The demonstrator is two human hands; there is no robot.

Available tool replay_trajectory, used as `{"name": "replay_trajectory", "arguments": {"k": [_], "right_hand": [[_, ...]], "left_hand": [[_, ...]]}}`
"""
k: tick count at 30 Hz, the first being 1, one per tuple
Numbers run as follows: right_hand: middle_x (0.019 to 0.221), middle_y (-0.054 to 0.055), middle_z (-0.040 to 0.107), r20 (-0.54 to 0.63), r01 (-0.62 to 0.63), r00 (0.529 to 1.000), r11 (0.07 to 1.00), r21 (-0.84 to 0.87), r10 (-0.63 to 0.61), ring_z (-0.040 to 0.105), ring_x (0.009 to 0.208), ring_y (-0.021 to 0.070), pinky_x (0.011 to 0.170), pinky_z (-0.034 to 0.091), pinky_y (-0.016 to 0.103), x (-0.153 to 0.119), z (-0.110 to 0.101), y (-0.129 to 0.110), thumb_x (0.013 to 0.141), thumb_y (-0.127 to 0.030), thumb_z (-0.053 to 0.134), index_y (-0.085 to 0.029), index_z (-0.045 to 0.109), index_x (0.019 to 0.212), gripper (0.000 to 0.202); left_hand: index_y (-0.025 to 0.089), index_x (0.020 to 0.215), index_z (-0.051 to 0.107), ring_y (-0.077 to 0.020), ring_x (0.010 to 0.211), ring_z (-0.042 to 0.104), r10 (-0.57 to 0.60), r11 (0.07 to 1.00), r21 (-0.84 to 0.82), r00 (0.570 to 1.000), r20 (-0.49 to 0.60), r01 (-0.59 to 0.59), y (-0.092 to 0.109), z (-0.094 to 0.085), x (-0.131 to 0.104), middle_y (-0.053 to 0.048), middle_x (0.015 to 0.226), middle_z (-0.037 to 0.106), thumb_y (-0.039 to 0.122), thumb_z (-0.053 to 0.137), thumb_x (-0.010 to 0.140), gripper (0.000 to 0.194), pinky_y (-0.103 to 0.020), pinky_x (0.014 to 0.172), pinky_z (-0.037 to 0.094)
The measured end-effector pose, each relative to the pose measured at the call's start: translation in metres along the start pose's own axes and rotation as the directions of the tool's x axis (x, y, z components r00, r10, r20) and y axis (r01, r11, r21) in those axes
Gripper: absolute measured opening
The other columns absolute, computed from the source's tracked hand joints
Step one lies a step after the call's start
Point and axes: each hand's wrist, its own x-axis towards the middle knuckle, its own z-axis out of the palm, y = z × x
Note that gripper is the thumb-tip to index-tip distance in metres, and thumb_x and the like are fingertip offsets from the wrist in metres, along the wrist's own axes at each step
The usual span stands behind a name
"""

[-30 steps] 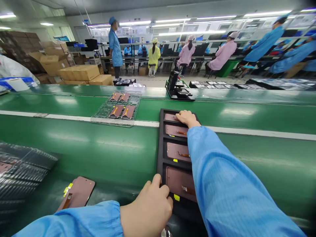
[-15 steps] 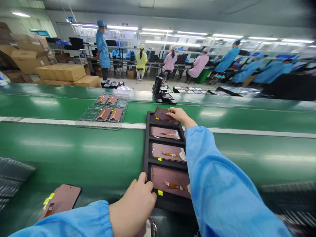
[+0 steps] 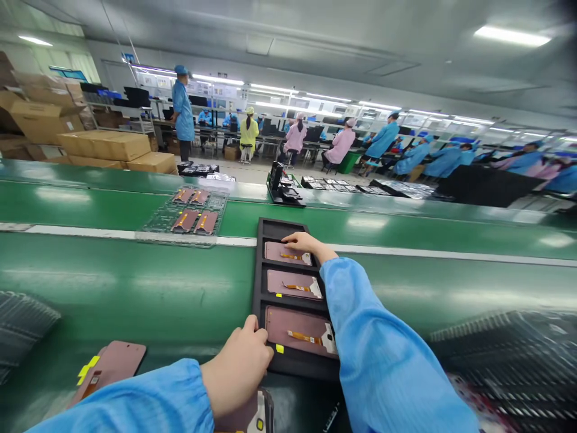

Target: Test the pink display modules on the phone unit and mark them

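A long black tray (image 3: pixel 258 288) lies in front of me with phone screens in its slots. My right hand (image 3: pixel 304 242) has its fingers curled at the upper edge of the phone screen (image 3: pixel 274 251) in the second slot from the far end. No screen shows in the farthest slot. Nearer lie two more phone screens, one (image 3: pixel 277 279) in the third slot and one (image 3: pixel 288 319) in the nearest, with orange flex cables and yellow tabs. My left hand (image 3: pixel 238 364) closes on the tray's near left edge. Another screen (image 3: pixel 260 415) is partly hidden below that hand.
Left of me are loose screens (image 3: pixel 121 361) with yellow tabs and stacked clear trays (image 3: pixel 24 328). More stacked trays (image 3: pixel 514 355) stand on the right. A clear tray with several screens (image 3: pixel 180 237) sits farther back, near a black fixture (image 3: pixel 282 186). Co-workers (image 3: pixel 184 114) are beyond.
My right hand has come nearer, from the farthest slot to the second. The dark screen it held over the farthest slot no longer shows there. My left hand stays at the tray edge.
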Motion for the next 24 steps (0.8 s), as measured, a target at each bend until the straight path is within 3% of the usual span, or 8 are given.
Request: {"name": "replay_trajectory", "arguments": {"k": [3, 9, 17, 20, 24], "right_hand": [[0.125, 0.009, 0.058, -0.033, -0.029, 0.999, 0.993, -0.118, 0.026, 0.06, 0.107, 0.0235, 0.091, 0.052, 0.045, -0.012, -0.002, -0.008, 0.097, -0.033, 0.058, -0.019, 0.059, 0.12, 0.027], [0.124, 0.009, 0.059, 0.026, 0.021, 1.0, 0.953, -0.302, -0.014, 0.06, 0.107, 0.0243, 0.092, 0.05, 0.047, -0.045, -0.001, -0.029, 0.095, -0.034, 0.06, -0.018, 0.06, 0.119, 0.029], [0.122, 0.009, 0.059, -0.027, 0.011, 0.999, 0.938, -0.345, -0.021, 0.06, 0.106, 0.0241, 0.09, 0.051, 0.046, -0.043, -0.011, -0.045, 0.095, -0.035, 0.06, -0.017, 0.059, 0.119, 0.03], [0.114, 0.008, 0.063, -0.002, 0.013, 1.0, 0.953, -0.302, -0.015, 0.063, 0.096, 0.0206, 0.084, 0.054, 0.04, -0.056, -0.001, -0.057, 0.097, -0.037, 0.056, -0.017, 0.062, 0.113, 0.026], [0.109, 0.007, 0.065, 0.044, -0.002, 0.999, 0.964, -0.267, 0.014, 0.064, 0.092, 0.0196, 0.082, 0.055, 0.039, -0.09, 0.027, -0.077, 0.096, -0.039, 0.058, -0.016, 0.063, 0.11, 0.026]], "left_hand": [[0.017, 0.095, 0.065, -0.03, 0.102, 0.046, -0.005, 1.0, 0.009, 1.0, 0.001, 0.005, 0.001, -0.004, -0.002, -0.011, 0.102, 0.061, 0.019, 0.052, 0.09, 0.014, -0.046, 0.083, 0.048], [0.016, 0.095, 0.066, -0.0307, 0.105, 0.046, 0.018, 1.0, 0.016, 1.0, 0.008, -0.018, 0.002, -0.01, -0.001, -0.012, 0.103, 0.063, 0.019, 0.054, 0.089, 0.014, -0.047, 0.089, 0.048], [0.016, 0.099, 0.067, -0.032, 0.104, 0.046, 0.023, 0.999, 0.043, 1.0, 0.019, -0.024, -0.001, -0.01, -0.001, -0.012, 0.105, 0.063, 0.021, 0.056, 0.088, 0.016, -0.045, 0.084, 0.049], [0.015, 0.099, 0.067, -0.0317, 0.105, 0.046, 0.037, 0.998, 0.047, 0.999, 0.009, -0.038, 0.0, -0.011, -0.002, -0.013, 0.105, 0.063, 0.022, 0.056, 0.089, 0.016, -0.045, 0.085, 0.048], [0.015, 0.098, 0.068, -0.0318, 0.104, 0.046, 0.03, 0.998, 0.049, 1.0, 0.008, -0.03, 0.003, -0.014, -0.002, -0.013, 0.104, 0.063, 0.023, 0.06, 0.087, 0.016, -0.044, 0.084, 0.048]]}}
